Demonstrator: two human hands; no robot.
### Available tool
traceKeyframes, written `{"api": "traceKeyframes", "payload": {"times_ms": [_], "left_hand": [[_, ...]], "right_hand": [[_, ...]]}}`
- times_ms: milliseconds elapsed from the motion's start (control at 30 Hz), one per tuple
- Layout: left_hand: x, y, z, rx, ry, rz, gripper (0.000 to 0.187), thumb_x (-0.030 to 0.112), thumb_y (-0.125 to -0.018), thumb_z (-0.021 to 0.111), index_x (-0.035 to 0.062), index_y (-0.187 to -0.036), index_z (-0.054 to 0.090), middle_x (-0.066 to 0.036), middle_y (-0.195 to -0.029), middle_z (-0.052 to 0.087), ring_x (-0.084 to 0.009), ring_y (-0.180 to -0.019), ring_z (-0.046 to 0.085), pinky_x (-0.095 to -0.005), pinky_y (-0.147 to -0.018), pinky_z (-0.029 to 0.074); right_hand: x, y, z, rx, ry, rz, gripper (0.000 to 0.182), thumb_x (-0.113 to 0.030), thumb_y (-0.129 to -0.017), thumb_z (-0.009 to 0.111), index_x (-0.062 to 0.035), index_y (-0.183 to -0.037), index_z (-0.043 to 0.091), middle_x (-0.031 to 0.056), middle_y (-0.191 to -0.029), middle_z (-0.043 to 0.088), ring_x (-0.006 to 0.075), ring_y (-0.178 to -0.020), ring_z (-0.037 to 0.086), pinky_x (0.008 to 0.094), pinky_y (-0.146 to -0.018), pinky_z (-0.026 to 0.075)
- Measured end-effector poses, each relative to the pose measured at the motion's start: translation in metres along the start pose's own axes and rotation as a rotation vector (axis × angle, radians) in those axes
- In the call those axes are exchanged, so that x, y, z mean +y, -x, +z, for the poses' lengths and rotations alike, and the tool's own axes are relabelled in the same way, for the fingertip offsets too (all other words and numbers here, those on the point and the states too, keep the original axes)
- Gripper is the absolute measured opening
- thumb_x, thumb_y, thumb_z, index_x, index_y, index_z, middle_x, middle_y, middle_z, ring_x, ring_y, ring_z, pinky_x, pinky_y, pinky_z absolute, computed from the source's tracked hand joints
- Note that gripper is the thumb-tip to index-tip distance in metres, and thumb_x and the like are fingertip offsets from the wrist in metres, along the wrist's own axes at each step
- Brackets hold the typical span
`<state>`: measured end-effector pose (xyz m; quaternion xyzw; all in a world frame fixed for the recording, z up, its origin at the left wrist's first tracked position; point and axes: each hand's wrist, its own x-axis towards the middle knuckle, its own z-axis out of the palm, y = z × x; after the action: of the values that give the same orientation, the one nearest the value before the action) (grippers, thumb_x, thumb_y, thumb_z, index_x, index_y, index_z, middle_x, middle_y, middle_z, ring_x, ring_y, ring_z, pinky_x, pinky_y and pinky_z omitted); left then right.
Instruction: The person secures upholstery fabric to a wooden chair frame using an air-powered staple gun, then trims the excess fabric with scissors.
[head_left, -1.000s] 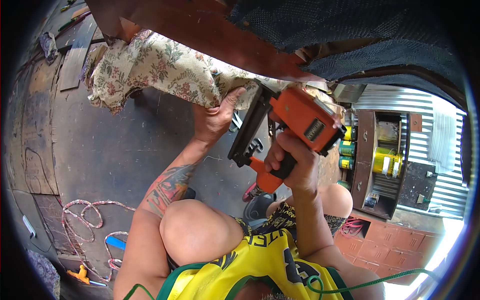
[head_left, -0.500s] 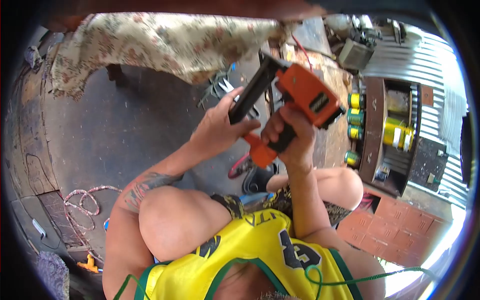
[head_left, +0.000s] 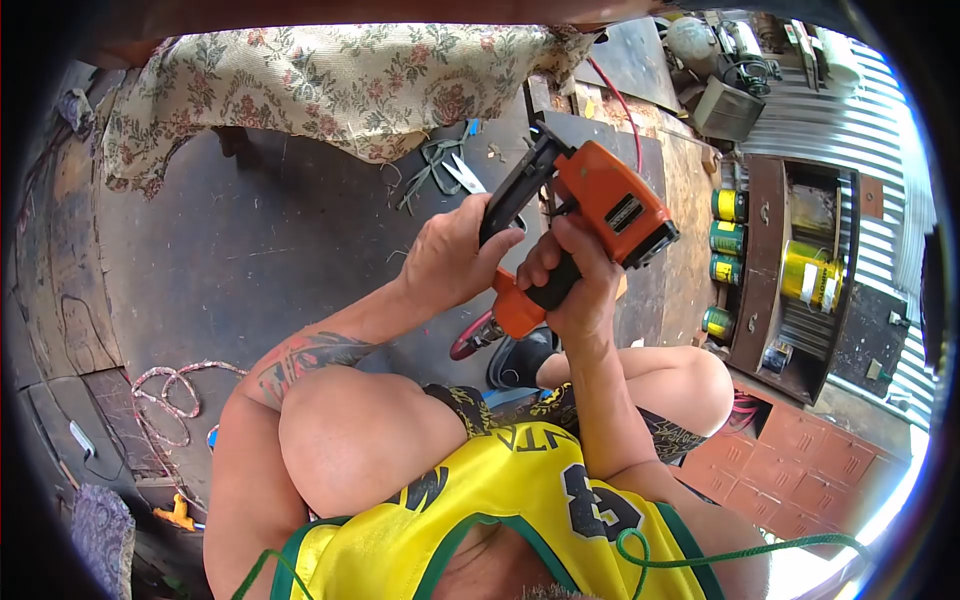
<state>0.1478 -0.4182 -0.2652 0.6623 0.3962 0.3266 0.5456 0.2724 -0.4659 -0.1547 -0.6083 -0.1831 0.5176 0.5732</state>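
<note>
Held in front of my chest is an orange and black staple gun (head_left: 618,196), tilted, with its long dark magazine (head_left: 516,190) toward the upper left. My right hand (head_left: 582,290) wraps round its black grip. My left hand (head_left: 452,252) is closed about the rear end of the magazine, thumb on the near side; its other fingertips are hidden behind it. A red air hose (head_left: 470,336) shows below the tool's orange base. Scissors (head_left: 464,175) and dark green strips (head_left: 424,178) lie on the floor just beyond my left hand.
Floral fabric (head_left: 330,90) hangs across the top. A patterned rope or hose (head_left: 150,405) coils at left, near an orange-yellow tool (head_left: 177,514). Right stand a brown wooden cabinet (head_left: 768,260), several cans (head_left: 727,238) and a yellow tin (head_left: 810,275). My bent knees flank my arms.
The staple gun has shifted slightly left and down in view and turned a little. My left hand has moved a little right along with the magazine. Both hands keep hold.
</note>
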Motion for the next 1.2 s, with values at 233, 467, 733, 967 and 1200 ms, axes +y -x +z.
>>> {"api": "traceKeyframes", "payload": {"times_ms": [233,467,733,967,1200], "left_hand": [[0.006,0.001,0.008,0.02,0.064,0.133,0.054,0.019,-0.091,0.074,-0.003,-0.134,0.048,-0.022,-0.1,0.067,-0.0371,-0.088,0.071,-0.0424,-0.075,0.055],[-0.002,0.001,0.021,0.065,0.089,0.228,0.062,0.009,-0.092,0.066,-0.0081,-0.142,0.034,-0.03,-0.128,0.054,-0.0469,-0.117,0.057,-0.0484,-0.098,0.047],[0.025,-0.004,0.003,0.061,-0.063,0.222,0.067,0.007,-0.089,0.068,-0.004,-0.145,0.034,-0.024,-0.12,0.056,-0.0446,-0.108,0.058,-0.0497,-0.092,0.048],[0.043,-0.012,-0.006,0.231,-0.334,0.437,0.067,0.005,-0.081,0.074,-0.0012,-0.142,0.046,-0.016,-0.118,0.057,-0.0332,-0.098,0.06,-0.0442,-0.084,0.05],[0.041,-0.01,-0.007,0.249,-0.406,0.517,0.064,0.004,-0.081,0.074,-0.0022,-0.14,0.049,-0.015,-0.119,0.057,-0.0331,-0.099,0.061,-0.0445,-0.085,0.049]], "right_hand": [[-0.005,-0.004,-0.012,-0.05,-0.095,0.029,0.009,-0.007,-0.095,0.06,-0.0055,-0.101,0.053,0.0055,-0.067,0.051,0.0184,-0.053,0.054,0.0371,-0.055,0.051],[-0.002,-0.005,-0.02,-0.098,-0.084,0.097,0.005,-0.009,-0.096,0.056,-0.0064,-0.098,0.052,0.0049,-0.067,0.049,0.0177,-0.055,0.052,0.0369,-0.057,0.051],[0.013,-0.009,-0.04,-0.341,-0.232,0.003,0.068,-0.024,-0.092,0.058,-0.0067,-0.155,0.038,0.0023,-0.072,0.047,0.0166,-0.063,0.051,0.0385,-0.068,0.049],[0.021,-0.02,-0.047,-0.258,-0.326,-0.113,0.077,-0.019,-0.082,0.074,-0.0071,-0.152,0.045,0.0021,-0.077,0.053,0.0233,-0.087,0.057,0.0496,-0.101,0.045],[0.026,-0.021,-0.061,-0.431,-0.271,-0.064,0.073,-0.011,-0.084,0.073,-0.0147,-0.152,0.047,-0.0003,-0.08,0.051,0.0205,-0.088,0.051,0.0371,-0.091,0.038]]}}
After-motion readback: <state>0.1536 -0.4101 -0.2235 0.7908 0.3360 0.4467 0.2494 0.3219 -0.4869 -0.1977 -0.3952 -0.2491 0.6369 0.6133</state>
